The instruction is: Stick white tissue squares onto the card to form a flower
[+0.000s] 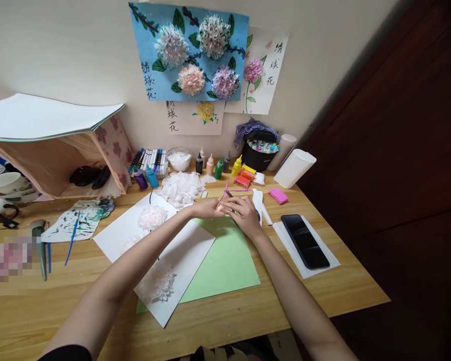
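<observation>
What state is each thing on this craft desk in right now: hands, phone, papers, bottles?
Left hand: pinching a small pale paper piece, touching the other hand.
Right hand: fingers curled on the same piece.
Phone: screen dark, lying flat on a white sheet.
Green paper: flat, partly under the white sheet.
White sheet: flat, paper flowers on it.
Paint bottles: upright, capped.
Paintbrush: lying on the desk.

Home craft corner indicated: wooden desk (218,321) set against plain wall, paper-flower artworks (190,50) pinned above, marker sets (148,160), small paint bottles (214,164), paintbrush (72,239), cut tissue pile (182,188), coloured paper sheets (225,260) spread out.
</observation>
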{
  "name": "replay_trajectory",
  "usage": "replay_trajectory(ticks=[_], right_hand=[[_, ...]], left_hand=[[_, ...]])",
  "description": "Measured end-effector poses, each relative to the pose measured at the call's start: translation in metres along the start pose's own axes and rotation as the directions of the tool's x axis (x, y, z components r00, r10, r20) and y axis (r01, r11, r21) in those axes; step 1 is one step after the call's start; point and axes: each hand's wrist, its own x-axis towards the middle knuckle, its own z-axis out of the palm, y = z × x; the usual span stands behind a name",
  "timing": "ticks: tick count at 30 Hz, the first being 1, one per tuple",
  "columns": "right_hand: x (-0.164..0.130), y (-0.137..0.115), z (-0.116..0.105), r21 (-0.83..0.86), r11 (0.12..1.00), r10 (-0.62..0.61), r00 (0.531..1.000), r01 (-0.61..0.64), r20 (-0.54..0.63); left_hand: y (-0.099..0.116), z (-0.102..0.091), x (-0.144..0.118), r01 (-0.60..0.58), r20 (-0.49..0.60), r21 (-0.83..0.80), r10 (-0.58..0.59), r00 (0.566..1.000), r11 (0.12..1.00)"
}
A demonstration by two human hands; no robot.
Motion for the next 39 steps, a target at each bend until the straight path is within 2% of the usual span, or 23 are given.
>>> replay_trajectory(ticks=[6,11,14,15,17,18,20,21,22,24,26,28,29,30,31,32,33,35,37,39], right_hand=[[0.003,-0.001,-0.006,-0.101,0.995,0.039,0.994,-0.028,0.107],[0.004,-0.009,-0.011,0.033,0.998,0.04,0.978,-0.047,0.203],[0.005,-0.01,-0.02,0.211,0.97,0.071,0.974,-0.117,0.215],[0.005,-0.007,-0.024,0.316,0.934,0.106,0.973,-0.169,0.206],[0.006,0.004,-0.034,0.554,0.786,0.23,0.962,-0.274,0.15],[0.006,0.01,-0.038,0.661,0.687,0.342,0.937,-0.3,0.07],[0.006,0.022,-0.044,0.802,0.534,0.523,0.85,-0.268,-0.064],[0.007,0.026,-0.044,0.835,0.49,0.573,0.814,-0.252,-0.091],[0.007,0.029,-0.043,0.847,0.463,0.596,0.799,-0.263,-0.078],[0.007,0.026,-0.037,0.833,0.448,0.598,0.802,-0.324,-0.01],[0.007,0.016,-0.027,0.792,0.467,0.566,0.821,-0.393,0.074],[0.006,0.003,-0.018,0.757,0.507,0.547,0.832,-0.413,0.088],[0.005,-0.003,-0.015,0.732,0.55,0.536,0.842,-0.402,0.06],[0.004,-0.01,-0.013,0.69,0.614,0.513,0.858,-0.384,0.021],[0.003,-0.015,-0.012,0.624,0.697,0.467,0.884,-0.353,-0.022],[0.003,-0.021,-0.011,0.547,0.778,0.404,0.913,-0.308,-0.06],[0.002,-0.025,-0.012,0.464,0.847,0.332,0.94,-0.259,-0.08],[0.002,-0.031,-0.013,0.334,0.929,0.198,0.977,-0.161,-0.08],[0.002,-0.034,-0.015,0.286,0.952,0.131,0.989,-0.106,-0.069],[0.002,-0.036,-0.017,0.304,0.947,0.133,0.987,-0.101,-0.086]], left_hand=[[0.006,0.001,0.002,0.052,-0.011,0.092,-0.051,0.999,0.994],[0.009,0.0,0.006,0.048,-0.004,0.068,-0.047,0.999,0.997],[0.015,-0.004,0.009,-0.01,0.057,-0.002,0.01,0.998,1.0],[0.016,-0.006,0.01,-0.032,0.075,-0.018,0.033,0.997,0.999],[0.015,-0.012,0.012,-0.04,0.085,0.038,0.037,0.996,0.998],[0.013,-0.015,0.013,-0.015,0.066,0.116,0.007,0.998,0.993],[0.005,-0.021,0.017,0.087,0.004,0.278,-0.091,0.996,0.957],[0.001,-0.023,0.02,0.121,-0.031,0.314,-0.118,0.993,0.942],[-0.003,-0.024,0.022,0.146,-0.069,0.333,-0.131,0.989,0.931],[-0.006,-0.021,0.026,0.18,-0.187,0.33,-0.122,0.975,0.927],[-0.002,-0.014,0.027,0.19,-0.362,0.239,-0.094,0.927,0.952],[0.008,-0.003,0.023,0.127,-0.467,-0.005,-0.114,0.877,0.992],[0.013,0.003,0.019,0.069,-0.421,-0.183,-0.141,0.896,0.981],[0.018,0.009,0.015,0.028,-0.311,-0.381,-0.156,0.937,0.924],[0.022,0.015,0.011,0.017,-0.206,-0.541,-0.153,0.967,0.841],[0.025,0.02,0.006,0.001,-0.148,-0.662,-0.132,0.98,0.749],[0.026,0.024,0.002,-0.02,-0.141,-0.744,-0.127,0.982,0.668],[0.025,0.026,-0.007,-0.062,-0.173,-0.824,-0.145,0.974,0.563],[0.021,0.023,-0.017,-0.076,-0.203,-0.853,-0.194,0.96,0.516],[0.016,0.016,-0.028,-0.082,-0.226,-0.868,-0.243,0.943,0.49]])
